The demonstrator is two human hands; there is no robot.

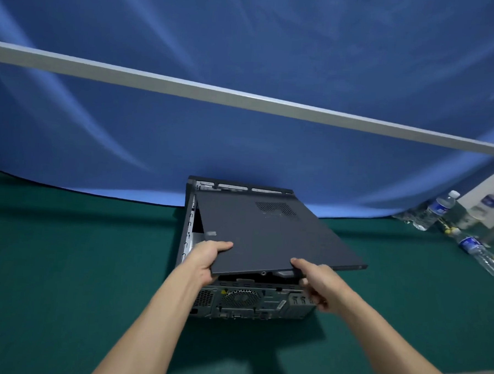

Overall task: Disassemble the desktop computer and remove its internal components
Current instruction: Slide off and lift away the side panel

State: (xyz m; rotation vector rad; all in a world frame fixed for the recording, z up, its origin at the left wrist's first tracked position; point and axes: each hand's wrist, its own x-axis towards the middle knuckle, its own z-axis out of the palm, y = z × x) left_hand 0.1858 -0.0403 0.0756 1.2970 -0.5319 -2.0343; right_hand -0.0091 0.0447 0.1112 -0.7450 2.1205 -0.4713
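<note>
The near edge of the one dark side panel [268,239] is gripped by the left hand [207,259] and right hand [318,285], tilted above the one computer case [251,301] on the green table [64,263]. Two water bottles [436,211] lie right of the case.

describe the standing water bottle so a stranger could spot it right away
Look to the far right edge of the green table cover, against the blue backdrop. Two clear plastic bottles with blue labels are there; this upright white-capped bottle stands, while the other bottle lies flat.

Makeshift workbench: green mat [64,263]; blue backdrop [247,44]
</note>
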